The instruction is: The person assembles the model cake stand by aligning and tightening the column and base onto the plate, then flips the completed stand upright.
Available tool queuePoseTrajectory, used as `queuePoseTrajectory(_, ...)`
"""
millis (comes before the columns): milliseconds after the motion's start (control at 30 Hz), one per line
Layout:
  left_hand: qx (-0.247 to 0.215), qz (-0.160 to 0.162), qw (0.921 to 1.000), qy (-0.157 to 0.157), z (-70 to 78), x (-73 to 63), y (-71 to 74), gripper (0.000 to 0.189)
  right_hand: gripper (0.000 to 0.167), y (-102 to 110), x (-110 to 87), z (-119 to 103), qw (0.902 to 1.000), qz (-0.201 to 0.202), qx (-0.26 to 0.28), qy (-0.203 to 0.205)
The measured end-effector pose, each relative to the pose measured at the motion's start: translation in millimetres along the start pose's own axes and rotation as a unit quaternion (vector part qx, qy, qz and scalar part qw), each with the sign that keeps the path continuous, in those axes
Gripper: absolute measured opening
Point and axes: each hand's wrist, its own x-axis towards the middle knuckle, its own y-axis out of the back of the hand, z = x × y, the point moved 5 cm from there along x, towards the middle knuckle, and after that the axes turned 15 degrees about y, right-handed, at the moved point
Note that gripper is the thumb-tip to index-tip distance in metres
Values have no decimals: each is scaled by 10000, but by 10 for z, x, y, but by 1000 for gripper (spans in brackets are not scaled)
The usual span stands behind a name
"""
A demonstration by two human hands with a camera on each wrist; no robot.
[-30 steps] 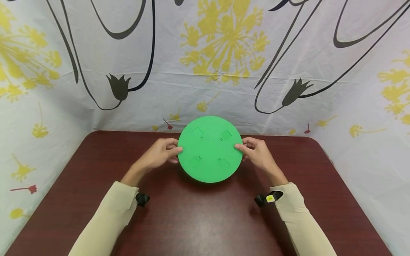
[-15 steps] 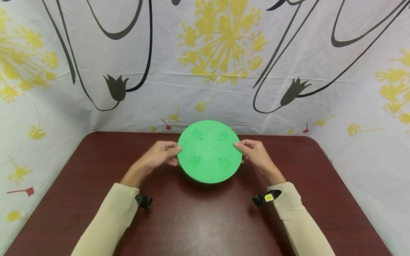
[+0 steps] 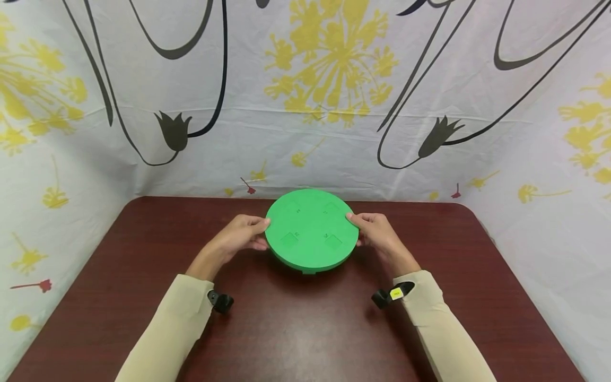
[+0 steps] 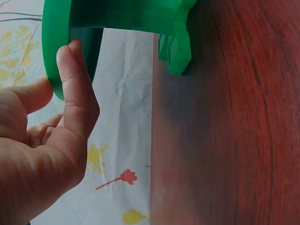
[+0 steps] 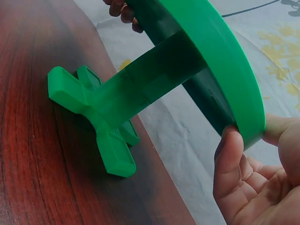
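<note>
A green toy pedestal table [image 3: 312, 231] is held between my two hands over the brown tabletop. Its round top has shallow square recesses with small printed numbers beside them. My left hand [image 3: 241, 233] pinches the left rim, thumb on top and fingers underneath. On the opposite rim, my right hand [image 3: 379, 232] grips the same way. In the right wrist view the thick column [image 5: 150, 77] runs down to a cross-shaped foot [image 5: 96, 112] close to the wood; I cannot tell whether it touches. From the left wrist, part of the foot [image 4: 180, 51] shows beside the wood.
The glossy brown tabletop [image 3: 305, 329] reaches back to a white cloth [image 3: 238, 148] printed with yellow and grey flowers. That cloth also hangs along both sides. A black wrist camera [image 3: 220, 301] sits on the left wrist, another black camera [image 3: 382, 298] on the right.
The green toy table's round top has tipped from facing me to lying flatter, and its far rim has dropped. A bit of foot now shows below it. Both hands keep their grip.
</note>
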Motion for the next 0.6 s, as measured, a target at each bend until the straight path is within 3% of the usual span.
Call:
queuePoseTrajectory(167, -126, -52, 9997, 196, -4, 35, -19, 49, 47, 18, -5, 25, 9998, 34, 150, -108)
queuePoseTrajectory(400, 12, -130, 9995, 274, 88, 31, -77, 44, 44, 32, -35, 107, 9959, 120, 849, -284)
queuePoseTrajectory(600, -141, -104, 9985, 512, 28, 13, -72, 48, 40, -17, -56, 128, 9939, 194, 1059, -241)
